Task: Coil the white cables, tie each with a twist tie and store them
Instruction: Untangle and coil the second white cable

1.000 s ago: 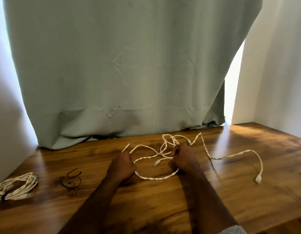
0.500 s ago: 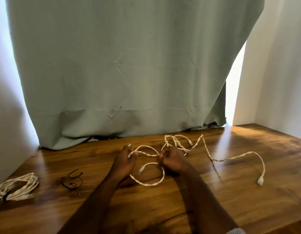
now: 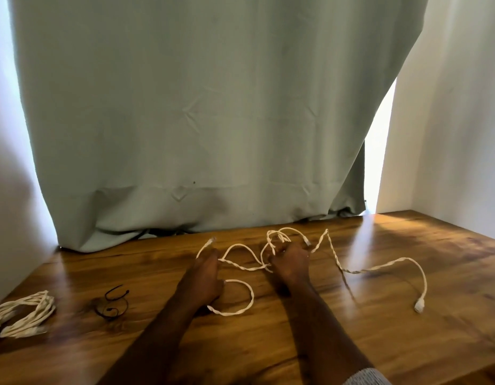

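White cable (image 3: 379,269), brown table (image 3: 407,343), grey-green curtain (image 3: 185,107).

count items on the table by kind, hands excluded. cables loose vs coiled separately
Loose white cable: 1
Coiled white cable bundle: 1
Black twist tie: 1, possibly more; the wires overlap
Total: 3

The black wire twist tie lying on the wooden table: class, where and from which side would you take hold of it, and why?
Probably pinch the black wire twist tie at its raised, open hooked end, coming from above with the left hand, which is nearer. That end curls up off the wooden table, leaving room for fingertips; the rest lies flat. The coiled white cable bundle beside it stays apart.
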`<state>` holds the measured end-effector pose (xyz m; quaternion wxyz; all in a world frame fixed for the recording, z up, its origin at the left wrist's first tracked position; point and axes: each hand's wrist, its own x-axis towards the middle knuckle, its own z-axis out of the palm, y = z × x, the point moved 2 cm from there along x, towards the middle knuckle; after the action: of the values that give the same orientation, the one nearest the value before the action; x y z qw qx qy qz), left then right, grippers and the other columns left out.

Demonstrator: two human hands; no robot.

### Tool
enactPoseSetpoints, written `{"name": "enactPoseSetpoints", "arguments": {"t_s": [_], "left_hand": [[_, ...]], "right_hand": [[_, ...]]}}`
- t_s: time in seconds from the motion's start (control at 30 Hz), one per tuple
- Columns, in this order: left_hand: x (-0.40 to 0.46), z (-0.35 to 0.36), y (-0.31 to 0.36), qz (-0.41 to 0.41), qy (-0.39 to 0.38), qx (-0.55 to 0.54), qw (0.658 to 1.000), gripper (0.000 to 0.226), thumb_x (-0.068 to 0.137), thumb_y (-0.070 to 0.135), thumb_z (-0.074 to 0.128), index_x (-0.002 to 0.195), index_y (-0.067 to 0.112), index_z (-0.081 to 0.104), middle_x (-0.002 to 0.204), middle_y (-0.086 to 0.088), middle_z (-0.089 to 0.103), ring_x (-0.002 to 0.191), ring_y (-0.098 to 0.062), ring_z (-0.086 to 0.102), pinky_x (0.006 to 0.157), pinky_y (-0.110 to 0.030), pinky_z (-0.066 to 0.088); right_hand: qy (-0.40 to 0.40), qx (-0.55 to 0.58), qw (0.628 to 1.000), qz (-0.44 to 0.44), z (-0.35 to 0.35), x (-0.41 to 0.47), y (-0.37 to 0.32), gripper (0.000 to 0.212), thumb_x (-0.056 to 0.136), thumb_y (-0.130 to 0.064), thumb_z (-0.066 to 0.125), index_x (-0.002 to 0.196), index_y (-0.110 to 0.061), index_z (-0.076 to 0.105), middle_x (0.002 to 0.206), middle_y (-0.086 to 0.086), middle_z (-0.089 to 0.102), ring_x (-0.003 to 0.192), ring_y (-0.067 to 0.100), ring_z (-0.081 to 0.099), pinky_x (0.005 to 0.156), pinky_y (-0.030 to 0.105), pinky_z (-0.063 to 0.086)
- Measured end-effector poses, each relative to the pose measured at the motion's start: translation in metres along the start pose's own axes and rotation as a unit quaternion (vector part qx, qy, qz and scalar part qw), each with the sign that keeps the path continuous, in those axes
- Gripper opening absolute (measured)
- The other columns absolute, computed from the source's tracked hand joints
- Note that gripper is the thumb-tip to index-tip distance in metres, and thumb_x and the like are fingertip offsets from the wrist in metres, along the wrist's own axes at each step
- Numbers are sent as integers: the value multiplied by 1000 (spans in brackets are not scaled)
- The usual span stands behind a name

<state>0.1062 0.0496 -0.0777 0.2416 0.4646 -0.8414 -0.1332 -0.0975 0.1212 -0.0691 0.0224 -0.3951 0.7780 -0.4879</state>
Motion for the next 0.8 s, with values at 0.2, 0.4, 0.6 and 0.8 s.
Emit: {"name": "enactPoseSetpoints", "arguments": {"t_s": [0.2, 0.4, 0.6, 0.8], "left_hand": [[5, -10, 12, -28, 11, -139, 990, 39, 95, 3, 47, 129, 21, 46, 120, -16, 60, 101, -30, 65, 82, -42, 56], [31, -9, 29, -128, -3, -460, 879, 35, 95, 3, 36, 117, 25, 50, 96, -13, 61, 50, -19, 51, 40, -19, 31], [57, -1, 36, -64, 54, -400, 913, 26, 96, 34, 60, 82, 16, 72, 81, -1, 71, 82, -25, 69, 57, -24, 44], [63, 6, 13, -91, 99, -394, 909, 42, 100, 45, 50, 70, 16, 57, 62, -3, 56, 56, -18, 52, 56, -28, 39]], "right_hand": [[35, 105, 989, -99, -1, 2, -7, 20, 85, -6, 73, 104, -11, 78, 93, 6, 76, 84, 20, 72, 81, 43, 60], [-31, 92, 973, -207, 13, -5, -15, 12, 81, -7, 78, 92, -12, 78, 90, -10, 67, 82, -1, 59, 78, 12, 46], [-154, -1, 944, -293, 35, -11, -19, 16, 76, -12, 70, 90, -15, 78, 100, 0, 74, 88, 11, 65, 77, 19, 48], [111, 79, 956, -259, -9, -3, -21, 11, 80, -20, 80, 89, -15, 75, 88, -3, 71, 76, 11, 64, 69, 26, 53]]}}
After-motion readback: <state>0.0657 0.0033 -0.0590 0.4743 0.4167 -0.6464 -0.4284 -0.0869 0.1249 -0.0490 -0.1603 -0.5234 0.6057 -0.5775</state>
